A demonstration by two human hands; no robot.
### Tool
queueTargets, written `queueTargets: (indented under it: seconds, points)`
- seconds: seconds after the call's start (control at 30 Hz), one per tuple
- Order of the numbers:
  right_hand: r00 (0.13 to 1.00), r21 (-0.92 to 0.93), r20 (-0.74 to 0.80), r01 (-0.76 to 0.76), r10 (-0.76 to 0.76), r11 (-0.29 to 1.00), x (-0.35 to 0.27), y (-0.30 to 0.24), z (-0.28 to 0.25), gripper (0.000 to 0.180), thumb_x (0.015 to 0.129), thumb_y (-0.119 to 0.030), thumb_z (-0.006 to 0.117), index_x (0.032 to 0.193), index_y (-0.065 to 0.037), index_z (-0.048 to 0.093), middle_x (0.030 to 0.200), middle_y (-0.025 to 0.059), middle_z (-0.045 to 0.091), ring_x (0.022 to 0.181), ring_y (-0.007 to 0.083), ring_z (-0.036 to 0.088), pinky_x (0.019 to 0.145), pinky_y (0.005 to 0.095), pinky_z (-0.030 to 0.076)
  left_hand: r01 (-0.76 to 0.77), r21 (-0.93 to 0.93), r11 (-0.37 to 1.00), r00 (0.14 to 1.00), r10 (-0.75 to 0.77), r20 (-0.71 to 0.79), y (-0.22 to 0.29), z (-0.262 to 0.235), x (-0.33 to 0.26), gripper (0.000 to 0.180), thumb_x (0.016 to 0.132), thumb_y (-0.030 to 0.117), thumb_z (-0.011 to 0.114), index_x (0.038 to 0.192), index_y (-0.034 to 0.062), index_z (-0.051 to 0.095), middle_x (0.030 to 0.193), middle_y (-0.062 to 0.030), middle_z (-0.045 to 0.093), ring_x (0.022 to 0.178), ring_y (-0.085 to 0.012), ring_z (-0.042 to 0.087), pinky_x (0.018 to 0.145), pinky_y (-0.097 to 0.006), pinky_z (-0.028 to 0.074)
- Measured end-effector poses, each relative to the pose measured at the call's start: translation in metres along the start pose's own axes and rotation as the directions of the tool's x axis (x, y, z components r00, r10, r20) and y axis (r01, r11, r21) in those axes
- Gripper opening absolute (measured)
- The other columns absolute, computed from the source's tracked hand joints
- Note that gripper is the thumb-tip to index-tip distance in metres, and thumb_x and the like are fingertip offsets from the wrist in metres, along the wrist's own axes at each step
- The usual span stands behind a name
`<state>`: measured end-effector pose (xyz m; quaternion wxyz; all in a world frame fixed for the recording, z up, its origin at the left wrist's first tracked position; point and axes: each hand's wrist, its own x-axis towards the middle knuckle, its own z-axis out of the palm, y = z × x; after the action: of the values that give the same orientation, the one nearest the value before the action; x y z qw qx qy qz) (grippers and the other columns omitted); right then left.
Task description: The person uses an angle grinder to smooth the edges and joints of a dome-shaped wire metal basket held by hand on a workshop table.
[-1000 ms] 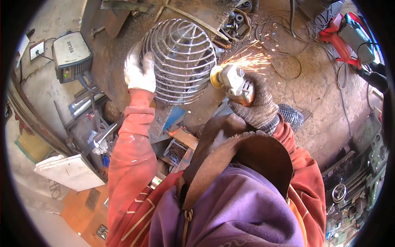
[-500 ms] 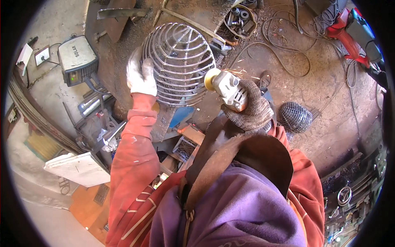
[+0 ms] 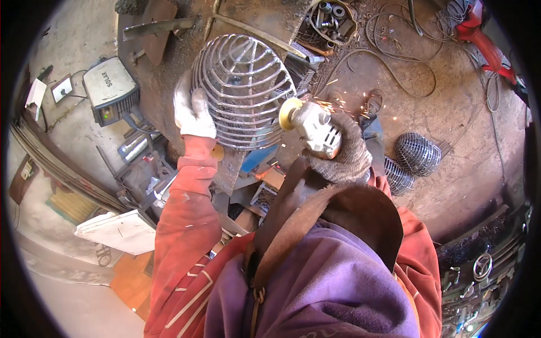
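Observation:
A domed basket of bent metal rods (image 3: 243,85) rests on the brown metal workbench in front of me. My left hand (image 3: 194,111), in a white glove, is closed around its left edge. In my right hand (image 3: 345,153), gloved in grey-brown knit, is an angle grinder (image 3: 317,132) with a pale body. The grinder's yellow disc (image 3: 288,114) meets the basket's right rim, and orange sparks (image 3: 332,104) fly off to the right. My right fingers wrap round the tool's body; its rear end is hidden by the glove and my leather apron.
Two dark wire baskets (image 3: 418,154) lie on the floor at the right. Loose cables (image 3: 394,65) coil beyond them. A bin of metal parts (image 3: 332,22) sits at the far side. On the left stand a welding machine (image 3: 111,84) and a white panel (image 3: 117,231).
More and brighter sparks fly from the disc, spreading right. The disc has shifted slightly down along the basket's right rim. My left hand keeps its place on the basket; the whole view has shifted a little.

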<state>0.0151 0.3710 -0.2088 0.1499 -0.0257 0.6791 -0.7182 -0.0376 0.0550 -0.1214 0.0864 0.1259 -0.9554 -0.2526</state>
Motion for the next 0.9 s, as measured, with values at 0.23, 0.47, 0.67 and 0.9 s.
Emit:
queueTargets:
  seconds: [0.23, 0.47, 0.67, 0.9]
  points:
    - [0.997, 0.152, -0.065, -0.031, 0.041, 0.988, -0.011, 0.009, 0.009, 0.080, 0.067, -0.019, 0.097, 0.131, -0.003, 0.054, 0.115, 0.0122, 0.067, 0.108, 0.0225, 0.068, 0.091, 0.0415, 0.055, -0.023, -0.009, 1.000, 1.000, 0.023, 0.005, 0.007, 0.001, 0.001, 0.059, 0.105, 0.045, 0.053, 0.141, -0.0016, 0.056, 0.138, -0.0205, 0.061, 0.128, -0.0339, 0.057, 0.112, -0.044, 0.040]
    - [0.967, 0.503, -0.012, -0.214, 0.254, 0.837, -0.008, 0.013, 0.020, 0.073, 0.070, -0.017, 0.094, 0.130, -0.001, 0.056, 0.112, 0.0107, 0.067, 0.105, 0.0256, 0.069, 0.090, 0.0372, 0.056, 0.063, -0.269, 0.961, 0.998, -0.056, 0.036, -0.017, 0.004, -0.001, 0.055, 0.105, 0.040, 0.055, 0.141, -0.0025, 0.056, 0.138, -0.0194, 0.061, 0.128, -0.0317, 0.057, 0.112, -0.043, 0.040]
    - [0.858, 0.780, 0.093, -0.378, 0.505, 0.499, 0.010, -0.021, 0.010, 0.046, 0.088, -0.024, 0.079, 0.122, -0.001, 0.059, 0.102, 0.0104, 0.069, 0.085, 0.0223, 0.071, 0.073, 0.0323, 0.060, 0.045, -0.250, 0.967, 0.999, -0.036, 0.038, -0.011, 0.005, 0.001, 0.053, 0.105, 0.036, 0.056, 0.141, -0.0026, 0.056, 0.138, -0.0189, 0.062, 0.128, -0.0307, 0.057, 0.112, -0.042, 0.041]
    - [0.901, 0.907, 0.240, -0.341, 0.362, 0.247, 0.007, 0.002, 0.011, 0.041, 0.093, -0.019, 0.068, 0.127, 0.001, 0.056, 0.110, 0.0148, 0.069, 0.090, 0.0239, 0.070, 0.076, 0.0358, 0.060, 0.014, -0.050, 0.999, 1.000, -0.014, 0.009, 0.012, 0.002, 0.000, 0.051, 0.105, 0.034, 0.058, 0.141, -0.0022, 0.056, 0.138, -0.0186, 0.062, 0.127, -0.0297, 0.058, 0.111, -0.041, 0.041]
